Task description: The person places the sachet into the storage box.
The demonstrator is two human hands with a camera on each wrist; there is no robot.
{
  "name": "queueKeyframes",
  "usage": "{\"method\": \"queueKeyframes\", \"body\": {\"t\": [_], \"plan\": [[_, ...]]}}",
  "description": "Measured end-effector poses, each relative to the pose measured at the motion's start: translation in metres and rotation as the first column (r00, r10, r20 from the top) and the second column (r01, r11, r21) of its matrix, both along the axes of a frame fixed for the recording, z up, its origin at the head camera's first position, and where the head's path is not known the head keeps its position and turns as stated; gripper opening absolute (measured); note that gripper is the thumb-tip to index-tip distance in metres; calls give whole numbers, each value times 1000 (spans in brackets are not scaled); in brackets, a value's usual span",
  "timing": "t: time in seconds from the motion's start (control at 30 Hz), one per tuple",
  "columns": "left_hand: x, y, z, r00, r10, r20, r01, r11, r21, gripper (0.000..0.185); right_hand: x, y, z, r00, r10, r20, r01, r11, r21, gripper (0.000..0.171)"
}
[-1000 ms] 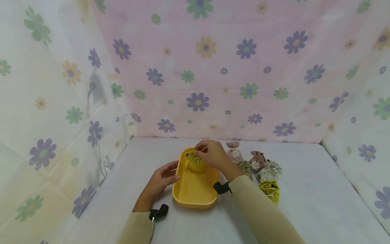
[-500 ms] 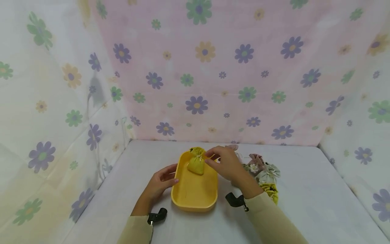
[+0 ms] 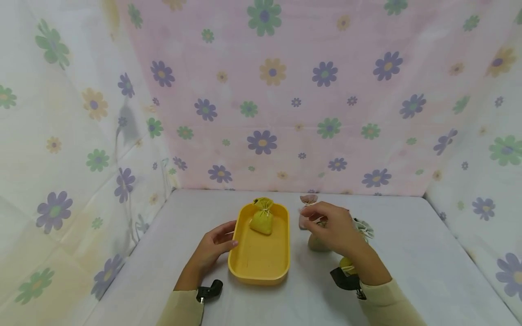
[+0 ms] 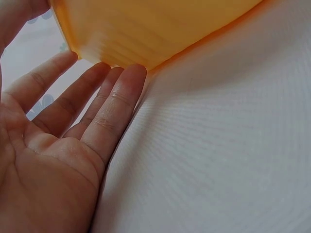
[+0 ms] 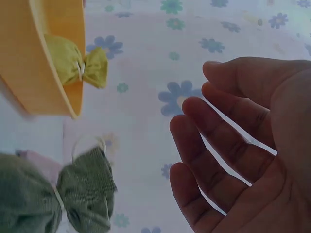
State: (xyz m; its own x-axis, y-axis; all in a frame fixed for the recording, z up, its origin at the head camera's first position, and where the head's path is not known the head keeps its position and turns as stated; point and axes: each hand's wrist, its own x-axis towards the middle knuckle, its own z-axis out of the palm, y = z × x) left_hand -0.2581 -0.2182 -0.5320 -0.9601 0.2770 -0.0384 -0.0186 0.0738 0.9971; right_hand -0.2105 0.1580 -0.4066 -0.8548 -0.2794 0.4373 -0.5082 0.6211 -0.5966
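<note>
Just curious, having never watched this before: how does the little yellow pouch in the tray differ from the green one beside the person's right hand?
The yellow pouch sits inside the yellow tray, apart from both hands. The green pouch stands on the white table, partly hidden under the right hand. Colours differ: yellow against dull green. Both are small cloth drawstring pouches, tied at the neck.

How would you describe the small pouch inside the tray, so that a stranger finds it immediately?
Find the yellow tray in the middle of the white table. At its far end sits a yellow pouch tied with a pale string. Every other pouch lies on the table to the tray's right; only this one is inside.
</note>
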Motion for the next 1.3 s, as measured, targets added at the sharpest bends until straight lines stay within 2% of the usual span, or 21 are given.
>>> {"method": "queueKeyframes", "body": {"t": [0.2, 0.43, 0.57, 0.77, 0.87, 1.0, 1.3], "plan": [[1, 0, 1, 1000, 7, 5, -7, 1000, -3, 62, 6, 22, -3, 998, 5, -64, -6, 1000, -20, 17], [-2, 3, -2, 1000, -7, -2, 7, 1000, -2, 63, 15, 50, -6, 999, 5, -43, -5, 1000, 17, 20], [-3, 3, -3, 1000, -21, -7, 21, 1000, 12, 65, 16, 68, -7, 998, 50, -34, -49, 998, 31, 24], [-2, 1, -1, 1000, -10, -5, 10, 1000, 8, 63, 17, 87, -8, 988, 150, -37, -150, 989, -10, 33], [-2, 0, 1, 1000, -12, -6, 12, 1000, 8, 62, 17, 95, -8, 989, 148, -16, -148, 989, -23, 35], [-2, 1, 2, 1000, -11, 3, 11, 1000, 0, 63, 15, 104, -10, 990, 130, 60, -128, 991, -38, 32], [0, 1, 1, 1000, 8, 12, -8, 1000, -14, 63, 7, 122, -22, 970, 165, 178, -158, 986, -57, 27]]}}
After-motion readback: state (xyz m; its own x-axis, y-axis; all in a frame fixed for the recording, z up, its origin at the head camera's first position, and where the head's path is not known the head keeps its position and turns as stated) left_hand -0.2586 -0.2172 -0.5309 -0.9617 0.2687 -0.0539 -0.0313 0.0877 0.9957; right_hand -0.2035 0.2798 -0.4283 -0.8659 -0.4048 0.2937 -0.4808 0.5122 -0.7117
